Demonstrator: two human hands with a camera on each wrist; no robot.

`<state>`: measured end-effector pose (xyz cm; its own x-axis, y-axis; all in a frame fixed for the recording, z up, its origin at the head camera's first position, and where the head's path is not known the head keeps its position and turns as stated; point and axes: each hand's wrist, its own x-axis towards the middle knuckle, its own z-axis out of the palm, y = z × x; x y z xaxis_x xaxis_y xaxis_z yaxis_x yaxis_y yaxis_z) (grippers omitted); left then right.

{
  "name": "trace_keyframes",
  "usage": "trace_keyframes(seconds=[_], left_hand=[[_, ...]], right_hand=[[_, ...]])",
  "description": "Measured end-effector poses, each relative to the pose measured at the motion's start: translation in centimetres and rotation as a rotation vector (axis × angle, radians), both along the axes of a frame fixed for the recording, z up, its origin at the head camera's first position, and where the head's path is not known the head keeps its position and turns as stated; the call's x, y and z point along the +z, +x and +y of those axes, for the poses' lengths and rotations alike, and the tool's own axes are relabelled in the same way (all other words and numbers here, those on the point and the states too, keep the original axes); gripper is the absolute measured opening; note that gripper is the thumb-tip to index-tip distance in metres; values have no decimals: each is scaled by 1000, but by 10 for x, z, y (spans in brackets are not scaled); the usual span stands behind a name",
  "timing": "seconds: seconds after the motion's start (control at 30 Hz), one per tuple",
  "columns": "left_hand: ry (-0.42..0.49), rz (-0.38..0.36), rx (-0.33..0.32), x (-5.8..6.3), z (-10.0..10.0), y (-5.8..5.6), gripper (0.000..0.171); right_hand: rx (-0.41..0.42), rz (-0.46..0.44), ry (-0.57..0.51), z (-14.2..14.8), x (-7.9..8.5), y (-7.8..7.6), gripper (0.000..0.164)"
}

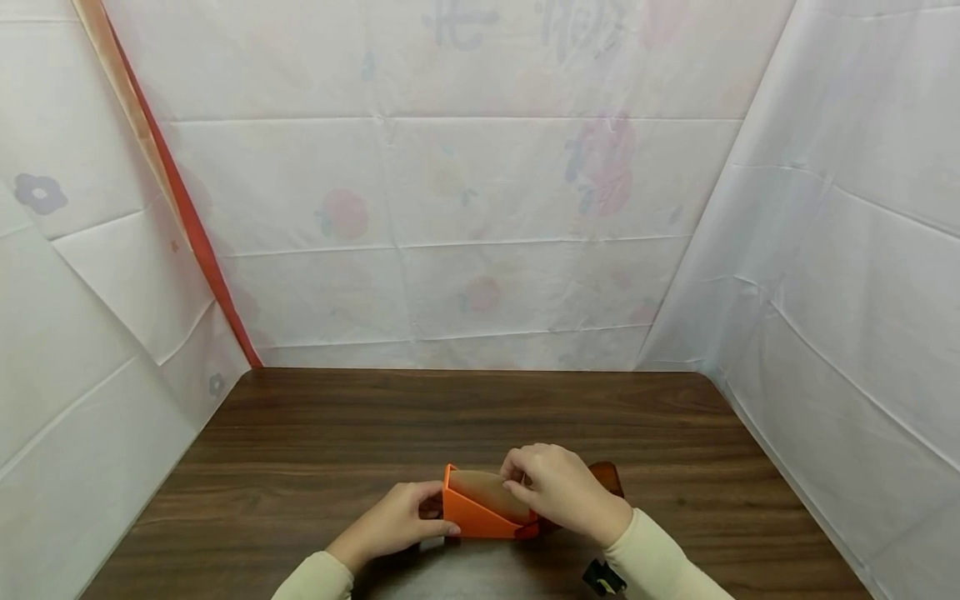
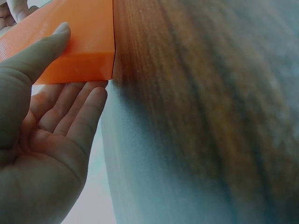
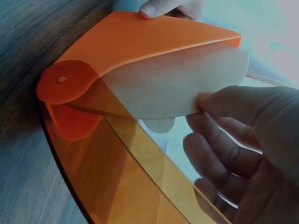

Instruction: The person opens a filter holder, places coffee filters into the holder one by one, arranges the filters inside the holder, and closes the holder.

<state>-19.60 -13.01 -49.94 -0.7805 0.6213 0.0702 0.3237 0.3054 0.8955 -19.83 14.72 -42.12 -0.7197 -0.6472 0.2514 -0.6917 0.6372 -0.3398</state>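
An orange holder (image 1: 480, 515) with a slanted opening stands on the table, its translucent amber lid (image 3: 140, 172) swung open to the right. Inside sits a pale beige coffee filter (image 3: 177, 79) with a curved edge; a small rounded tab sticks out beside it. My left hand (image 1: 401, 518) grips the holder's left end, thumb on the front face and fingers on the end and behind. With thumb and index finger, my right hand (image 1: 558, 487) pinches the filter's upper edge above the opening. Its other fingers are loosely curled. How many filters lie inside is hidden.
The dark wood-grain table (image 1: 337, 425) reaches back to a white patterned sheet (image 1: 450, 292), with more sheeting on both sides. A small black object (image 1: 603, 577) shows beside the right sleeve (image 1: 660, 558) near the front.
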Motion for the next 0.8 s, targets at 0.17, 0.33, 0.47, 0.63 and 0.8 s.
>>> trace_keyframes(seconds=[0.17,0.33,0.47,0.63,0.8], left_hand=[[2,-1,-2,0,0,0,31],[-7,-14,-2,0,-1,-1,30],[-11,-22,-1,0,-1,-1,30],[-10,-27,5,1,0,-1,30],[-13,-27,9,1,0,-1,30]], right_hand=[[3,38,20,-1,-3,0,7],[17,108,63,-3,-6,1,7],[22,136,90,-5,-8,1,7],[13,128,114,-6,-10,0,7],[10,131,121,-6,-10,-1,7]])
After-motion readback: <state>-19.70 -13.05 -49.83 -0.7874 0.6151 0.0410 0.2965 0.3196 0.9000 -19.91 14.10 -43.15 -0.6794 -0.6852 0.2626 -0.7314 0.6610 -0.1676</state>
